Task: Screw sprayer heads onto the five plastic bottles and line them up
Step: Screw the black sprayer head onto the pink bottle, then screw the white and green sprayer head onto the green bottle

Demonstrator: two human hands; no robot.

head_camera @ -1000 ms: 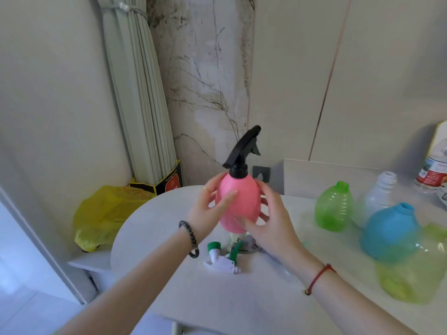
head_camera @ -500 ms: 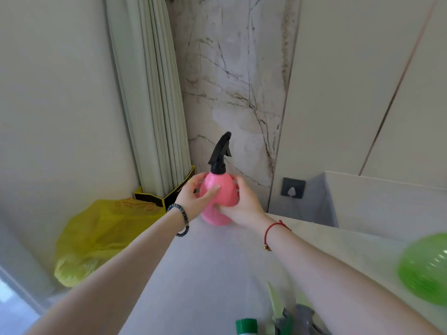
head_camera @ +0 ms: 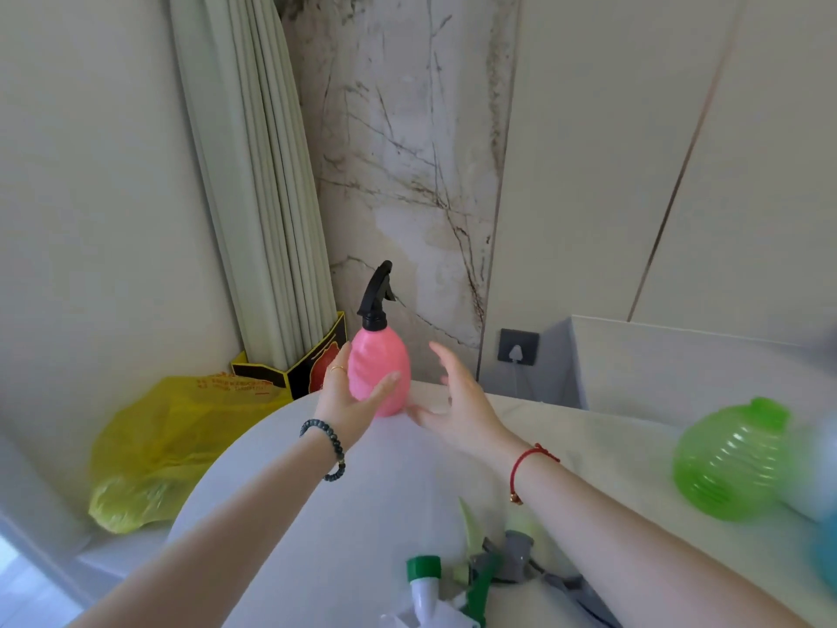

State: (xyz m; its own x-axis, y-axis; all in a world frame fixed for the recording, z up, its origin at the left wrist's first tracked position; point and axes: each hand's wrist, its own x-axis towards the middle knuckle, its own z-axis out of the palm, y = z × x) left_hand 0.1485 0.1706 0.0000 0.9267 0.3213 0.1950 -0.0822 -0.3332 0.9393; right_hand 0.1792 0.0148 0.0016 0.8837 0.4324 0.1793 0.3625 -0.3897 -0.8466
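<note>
A pink bottle [head_camera: 379, 373] with a black sprayer head [head_camera: 375, 296] screwed on stands upright at the far edge of the white table [head_camera: 344, 487]. My left hand [head_camera: 351, 401] still cups its left side, thumb across the front. My right hand [head_camera: 457, 401] is off the bottle, just to its right, fingers spread. A green bottle [head_camera: 729, 460] without a head lies at the right. Loose sprayer heads [head_camera: 457, 586], green-white and grey, lie at the near edge. A blue bottle [head_camera: 826, 559] shows at the right border, blurred.
A yellow plastic bag [head_camera: 158, 451] sits on a low ledge left of the table. Folded panels [head_camera: 258, 183] and a black-yellow box [head_camera: 312, 364] stand in the corner behind the pink bottle. A wall socket [head_camera: 517, 345] is behind the table.
The pink bottle was carried from mid-table to the far edge and set down. My right hand has let go of it and opened; my left hand stays on it.
</note>
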